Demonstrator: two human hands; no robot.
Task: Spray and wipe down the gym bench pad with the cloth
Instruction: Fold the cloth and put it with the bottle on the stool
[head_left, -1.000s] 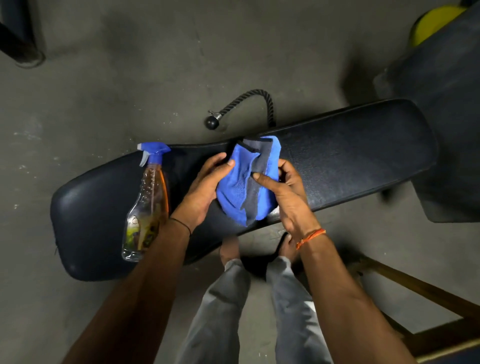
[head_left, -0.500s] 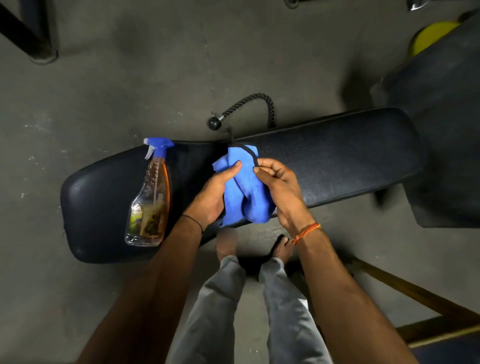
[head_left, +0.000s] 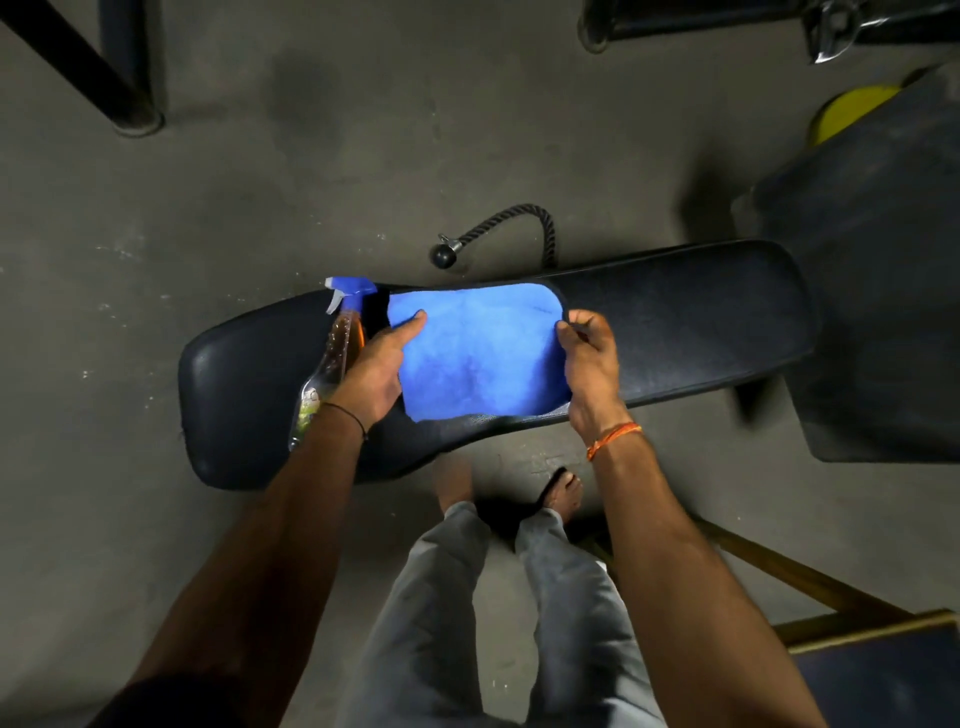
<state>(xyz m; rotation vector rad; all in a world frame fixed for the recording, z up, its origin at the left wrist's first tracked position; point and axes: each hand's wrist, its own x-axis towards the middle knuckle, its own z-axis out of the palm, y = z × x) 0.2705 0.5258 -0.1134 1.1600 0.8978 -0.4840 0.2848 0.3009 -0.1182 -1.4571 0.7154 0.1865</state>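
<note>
This is looking like a gym. A long padded bench (head_left: 675, 322) is stretching across the middle of the frame on a bare concrete floor (head_left: 311, 182). A rope (head_left: 524, 218) with a ball end is curling just behind it. A steel leg (head_left: 124, 78) is standing upper left, and a chrome clip (head_left: 831, 31) is showing upper right, above another pad (head_left: 872, 260).

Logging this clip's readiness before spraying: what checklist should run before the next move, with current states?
1. Cloth spread open over the bench pad: ok.
2. Left hand grip on the cloth's left edge, thumb on top: ok.
3. Right hand grip pinching the right edge: ok.
4. Spray bottle lying on the pad beside the left hand, likely reachable: ok.
5. Pad already wet with spray: cannot tell.
</note>
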